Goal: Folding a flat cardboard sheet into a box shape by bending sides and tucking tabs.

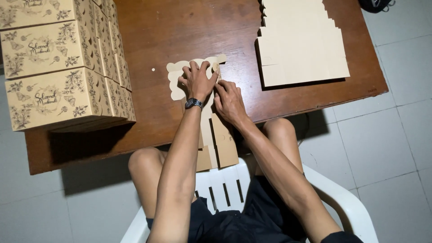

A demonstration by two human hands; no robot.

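Seen from above, a seated person leans both forearms forward over a brown wooden table [180, 27]. The left hand [197, 80], with a dark wristwatch [193, 103] on its wrist, lies palm down with fingers spread, pressing flat on a tan unfolded cardboard box blank [216, 135]. The right hand [229, 101] sits just beside it, fingers curled onto the same sheet, pressing rather than gripping.

The blank's long axis runs away from the person: its scalloped end points past the fingertips, its other end hangs off the table edge toward the lap.

Left of the hands stand stacked printed boxes [54, 67]; to the right, well apart, lies a pile of flat blanks [301, 49].
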